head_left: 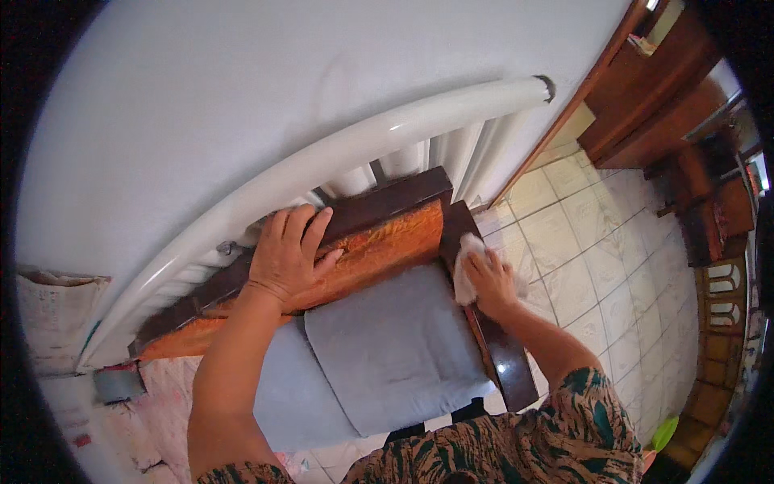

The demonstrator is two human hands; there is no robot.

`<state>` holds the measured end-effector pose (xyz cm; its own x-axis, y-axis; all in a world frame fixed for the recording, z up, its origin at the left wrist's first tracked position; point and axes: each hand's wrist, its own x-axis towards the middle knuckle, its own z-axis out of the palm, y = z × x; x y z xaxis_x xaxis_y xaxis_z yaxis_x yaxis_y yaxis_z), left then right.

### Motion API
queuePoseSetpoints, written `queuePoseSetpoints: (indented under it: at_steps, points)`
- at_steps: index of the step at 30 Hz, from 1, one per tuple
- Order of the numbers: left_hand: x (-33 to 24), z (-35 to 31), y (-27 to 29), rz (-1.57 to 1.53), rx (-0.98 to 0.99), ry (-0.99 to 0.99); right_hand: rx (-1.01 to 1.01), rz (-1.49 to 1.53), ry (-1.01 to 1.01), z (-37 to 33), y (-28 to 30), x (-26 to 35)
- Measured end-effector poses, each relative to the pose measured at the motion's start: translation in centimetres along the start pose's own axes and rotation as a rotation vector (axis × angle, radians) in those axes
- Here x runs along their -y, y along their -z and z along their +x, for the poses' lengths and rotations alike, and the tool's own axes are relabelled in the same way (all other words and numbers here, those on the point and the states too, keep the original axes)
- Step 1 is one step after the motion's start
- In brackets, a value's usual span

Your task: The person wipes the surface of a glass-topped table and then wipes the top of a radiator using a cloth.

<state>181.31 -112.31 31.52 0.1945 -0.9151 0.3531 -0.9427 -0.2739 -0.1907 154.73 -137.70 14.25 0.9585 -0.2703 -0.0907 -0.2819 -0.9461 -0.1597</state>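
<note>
A dark wooden bench or sofa stands in front of me, with grey seat cushions (379, 347) and an orange-brown panel in its backrest (395, 234). My left hand (289, 250) rests on the top rail of that backrest, fingers over the dark wood and thumb along the orange panel. It holds nothing. On the right armrest (504, 355), my right hand (489, 278) presses a white cloth (465, 270) against the dark wood near its far end. The fingers lie over the cloth, and part of it shows beside them.
Behind the backrest a curved white rail with slats (387, 121) leans along the white wall (201, 89). Pale floor tiles (597, 234) lie to the right. Farther off are brown wooden furniture (693, 185) and a doorway edge. A pinkish cloth (165, 395) lies at lower left.
</note>
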Motion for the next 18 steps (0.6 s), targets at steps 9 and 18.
queuePoseSetpoints:
  at_steps: [9,18]
  points:
    - [-0.2,0.3,-1.0,-0.030,-0.045,-0.012,-0.156,0.568,-0.878,-17.3,-2.5,-9.5]
    - [0.0,-0.1,-0.5,-0.113,-0.007,0.014,-0.836,-0.076,0.020,5.1,26.8,1.2]
